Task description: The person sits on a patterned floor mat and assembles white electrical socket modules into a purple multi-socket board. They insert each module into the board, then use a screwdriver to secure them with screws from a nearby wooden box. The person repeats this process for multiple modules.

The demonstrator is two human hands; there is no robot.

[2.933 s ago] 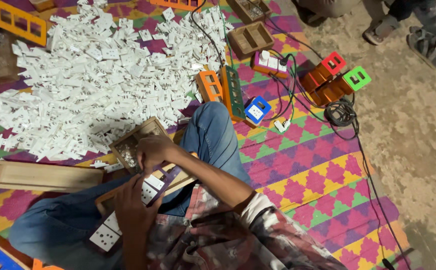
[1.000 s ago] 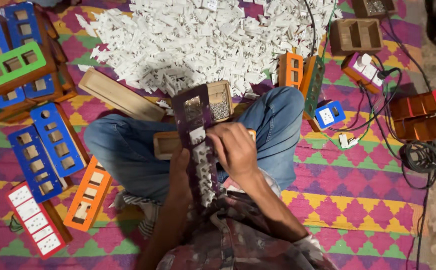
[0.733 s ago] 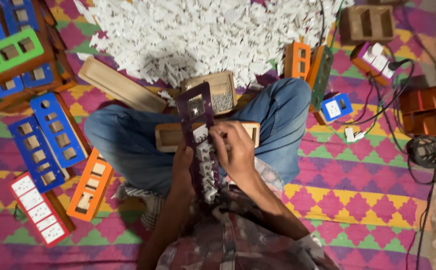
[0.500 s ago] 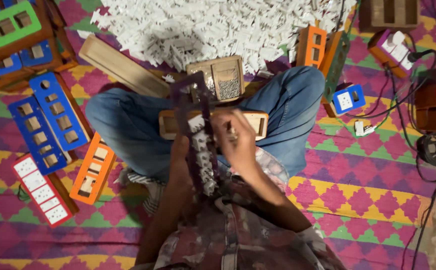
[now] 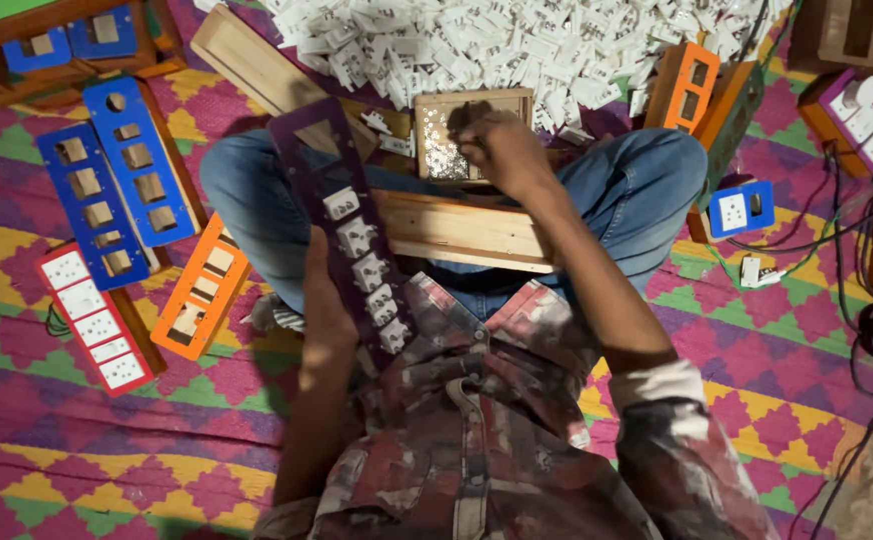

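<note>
Here, my left hand [image 5: 325, 300] is bent in close to my chest, fingers wrapped behind the long purple switch plate [image 5: 349, 225], gripping it near its lower end. The plate tilts up and away from me, its upper end reaching over my left knee, with a row of white switches [image 5: 365, 268] set in its lower half and empty cut-outs above. My right arm stretches forward across my lap, and my right hand [image 5: 502, 155] hangs knuckles-up over the small wooden tray [image 5: 440, 135] of tiny screws, fingertips curled down into its right side; whether they pinch anything I cannot tell.

A wooden block [image 5: 462, 230] lies across my thighs between the two hands, just beside the plate's right edge. Past the tray, the heap of white switch parts [image 5: 517, 45] covers the floor mat right up to my knees, so there is little room forward. On my left, blue plates [image 5: 117, 180], an orange plate [image 5: 202, 290] and a red plate with white sockets [image 5: 92, 320] lie close together on the patterned mat [image 5: 77, 460], the orange one touching my thigh. On my right sit a small blue socket box [image 5: 742, 208] and tangled cables [image 5: 857, 270]. The mat nearest my left elbow is open.
</note>
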